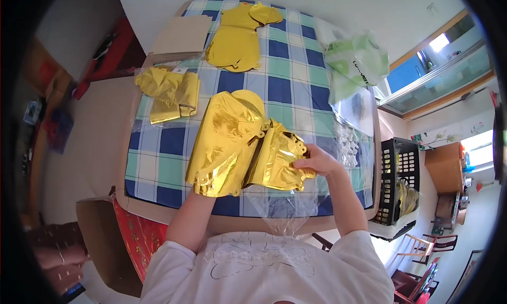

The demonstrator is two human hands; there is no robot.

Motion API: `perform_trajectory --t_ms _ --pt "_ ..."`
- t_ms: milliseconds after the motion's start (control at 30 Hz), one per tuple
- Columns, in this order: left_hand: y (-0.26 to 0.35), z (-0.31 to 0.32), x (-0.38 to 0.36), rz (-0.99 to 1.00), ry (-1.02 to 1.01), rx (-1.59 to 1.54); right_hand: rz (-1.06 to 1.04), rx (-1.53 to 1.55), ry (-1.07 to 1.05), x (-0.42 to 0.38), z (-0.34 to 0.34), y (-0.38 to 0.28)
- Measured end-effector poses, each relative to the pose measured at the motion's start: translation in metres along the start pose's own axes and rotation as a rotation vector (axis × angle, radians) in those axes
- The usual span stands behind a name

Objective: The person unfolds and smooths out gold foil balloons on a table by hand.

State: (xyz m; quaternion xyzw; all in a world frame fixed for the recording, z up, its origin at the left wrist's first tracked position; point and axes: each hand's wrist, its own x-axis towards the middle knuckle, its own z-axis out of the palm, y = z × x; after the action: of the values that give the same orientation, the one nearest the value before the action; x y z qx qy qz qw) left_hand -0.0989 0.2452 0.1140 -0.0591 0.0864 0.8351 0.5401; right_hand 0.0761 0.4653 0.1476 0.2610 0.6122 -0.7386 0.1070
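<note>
In front of me is a stack of flat, shiny gold foil balloons (224, 140), spread like an open book with small tabs along the edges. My right hand (318, 162) pinches the right edge of the smaller folded part (277, 161), thumb on top. My left forearm reaches in from below, and its hand is hidden beneath the larger left part. A clear plastic bag (288, 211) lies under the near edge of the foil, toward my body.
On the checked tablecloth (277, 92) lie more gold foil balloons (235, 40), a bagged gold foil bundle (174, 92) and a stack of cardboard sheets (182, 37). A green-white plastic bag (356, 58) sits at far right. A black crate (396, 177) stands beside the table, a cardboard box (103, 235) at lower left.
</note>
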Motion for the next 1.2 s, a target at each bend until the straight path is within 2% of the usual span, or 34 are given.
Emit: perform_trajectory --t_ms 100,133,267,300,333,367,433,533,633,800,1033,1100,1133,1200 --pt "0.000 -0.003 0.008 -0.010 0.026 -0.041 0.089 0.051 -0.069 -0.017 -0.005 -0.010" --pt "-0.001 -0.004 0.012 -0.014 0.041 -0.065 0.031 0.111 -0.040 -0.023 -0.001 -0.014" --pt "-0.024 -0.018 0.030 -0.025 0.248 -0.171 -0.242 0.228 0.172 -0.031 0.015 -0.058" --pt "-0.035 -0.022 0.032 -0.026 0.308 -0.137 -0.265 0.273 0.335 -0.033 0.024 -0.078" --pt "-0.045 -0.024 0.030 -0.025 0.301 0.079 -0.297 0.256 0.332 -0.027 0.017 -0.091" --pt "-0.052 -0.025 0.026 0.013 0.224 0.483 -0.330 0.236 0.329 -0.019 0.008 -0.106" --pt "-0.070 -0.024 0.021 0.102 0.043 1.284 -0.434 0.210 0.486 -0.009 0.002 -0.142" --pt "-0.088 -0.014 0.010 0.585 -0.568 2.149 -0.482 0.242 0.570 0.009 -0.026 -0.187" --pt "-0.095 -0.016 0.001 0.386 -0.745 2.328 -0.611 0.362 0.471 0.020 -0.037 -0.236" --pt "-0.091 -0.018 0.004 0.311 -0.723 2.384 -0.778 0.416 0.432 0.078 -0.112 -0.306" --pt "-0.089 -0.016 0.004 0.279 -0.723 2.400 -1.041 0.341 0.615 0.176 -0.184 -0.409" --pt "-0.088 -0.015 0.005 0.274 -0.718 2.378 -1.179 0.284 0.611 0.184 -0.192 -0.425" --pt "-0.088 -0.016 0.005 0.269 -0.716 2.370 -1.199 0.197 0.681 0.182 -0.190 -0.425" --pt "-0.088 -0.016 0.006 0.259 -0.711 2.356 -1.216 0.179 0.678 0.186 -0.190 -0.419"
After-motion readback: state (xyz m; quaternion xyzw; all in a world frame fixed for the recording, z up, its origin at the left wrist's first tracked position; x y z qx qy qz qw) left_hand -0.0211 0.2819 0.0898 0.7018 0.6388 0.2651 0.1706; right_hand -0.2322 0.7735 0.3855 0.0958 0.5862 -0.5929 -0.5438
